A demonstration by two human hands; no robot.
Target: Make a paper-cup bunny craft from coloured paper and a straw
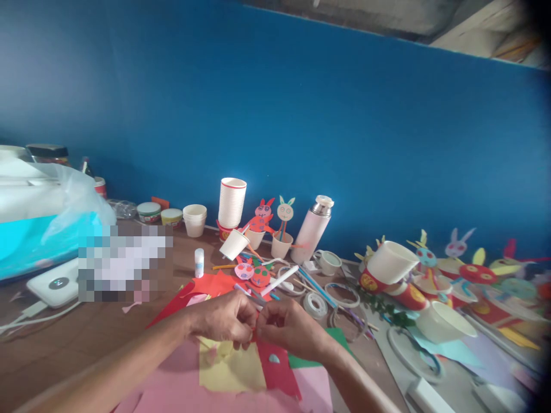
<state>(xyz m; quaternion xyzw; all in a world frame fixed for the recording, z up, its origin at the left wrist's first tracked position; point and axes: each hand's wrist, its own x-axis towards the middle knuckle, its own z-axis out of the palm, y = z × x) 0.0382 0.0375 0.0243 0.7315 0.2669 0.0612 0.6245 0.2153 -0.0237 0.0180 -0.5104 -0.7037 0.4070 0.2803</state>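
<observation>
My left hand [224,319] and my right hand [291,327] meet fingertip to fingertip over the coloured paper. Both are closed in a pinch; whatever lies between the fingers is hidden or too small to name. Beneath them are a yellow sheet of paper [232,373], a dark red strip [279,376] and pink paper [172,373]. A small pale paper piece [274,358] rests on the red strip. Just beyond my hands lie red paper scraps [210,284] and two cut-out paper faces, one pink [244,271] and one red [260,276].
A glue stick [198,264] stands left of the scraps. Tape rolls [315,305] and thin sticks lie to the right. Along the blue wall stand stacked paper cups [232,203], paper-rabbit cups [282,244] and a pink thermos [310,232]. A white power bank [55,284] lies left.
</observation>
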